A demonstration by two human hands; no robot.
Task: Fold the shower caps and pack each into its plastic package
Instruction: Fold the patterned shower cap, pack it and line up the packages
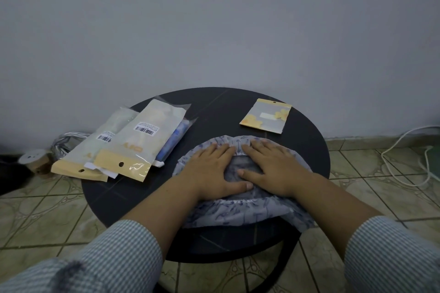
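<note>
Pressing flat, fingers straight and together: left hand point(215, 169) and right hand point(269, 164) lying side by side, thumbs nearly meeting, palms down on the shower cap point(240, 211). Gripping nothing, pinching nothing; simply bearing down on the fabric.

Spreading under both palms, the pale cap with its blue print, gathered elastic rim showing beyond the fingertips and again nearer the wrists. Lying on the near right part of the round dark desk point(228, 112), with its near right edge hanging slightly over the rim.

Judging from this: flattening and smoothing the cap, ahead of the first fold. No crease showing yet, so the folding seeming barely begun.

Calling next, most likely, for lifting one edge and bringing it across to halve the cap, then halving again until narrow enough for a pouch. Needing air pushed out first, slippery fabric tending to spring open.

Waiting just beyond the fingertips, toward the far right: a small flat package point(265, 115) with yellow flowers, apparently empty and probably meant for this cap.

Lying well apart on the left: a stack of longer plastic packages point(142, 135) with barcode labels, overlapping one another and overhanging the desk edge, something blue visible in one of them. Whether those hold caps already, hard telling.
</note>
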